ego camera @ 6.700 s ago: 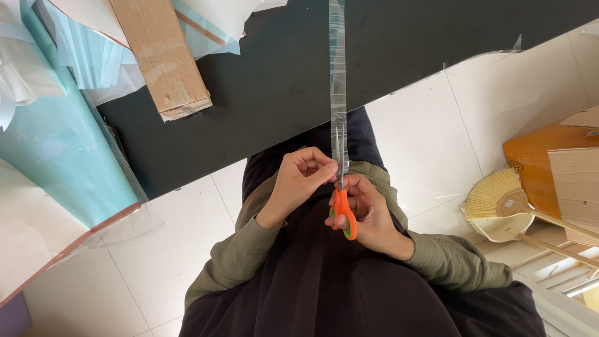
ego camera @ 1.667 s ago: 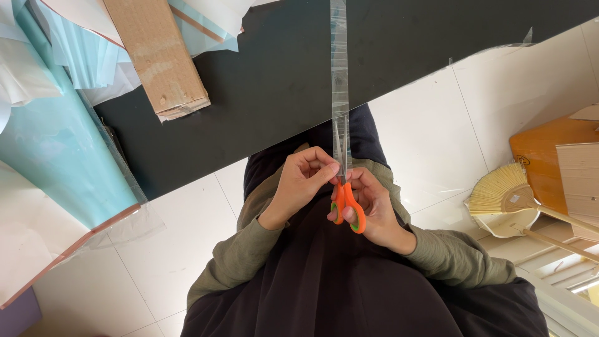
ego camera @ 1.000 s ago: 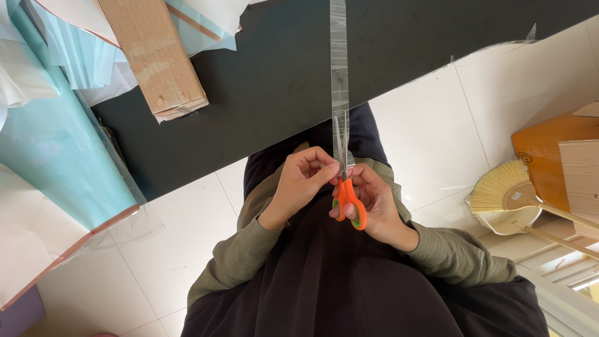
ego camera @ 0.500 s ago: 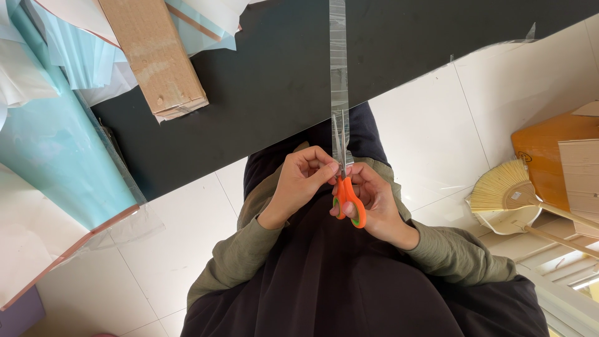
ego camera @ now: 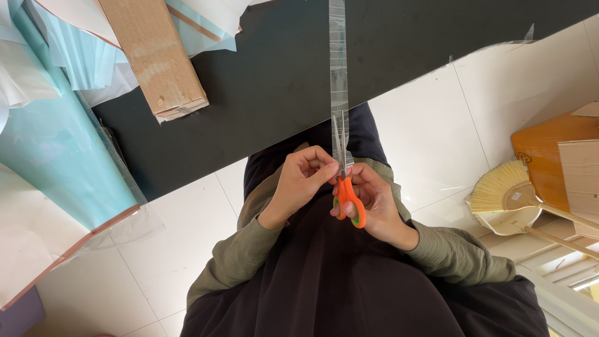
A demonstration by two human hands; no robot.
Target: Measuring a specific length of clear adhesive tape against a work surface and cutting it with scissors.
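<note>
A long strip of clear tape (ego camera: 337, 75) runs from the top edge down across the black table (ego camera: 262, 81) to my hands. My left hand (ego camera: 302, 181) pinches the strip's lower end between thumb and fingers. My right hand (ego camera: 373, 203) grips orange-handled scissors (ego camera: 345, 187), blades pointing up along the tape, slightly parted around the strip. Both hands sit over my lap, in olive sleeves and dark clothing.
A cardboard box (ego camera: 156, 56) lies on the table at upper left, beside light blue and white paper sheets (ego camera: 56, 137). On the white tiled floor at right lie a straw broom (ego camera: 505, 193) and an orange board (ego camera: 555, 150).
The scissors have shifted slightly along the tape; otherwise the hands hold nearly the same pose.
</note>
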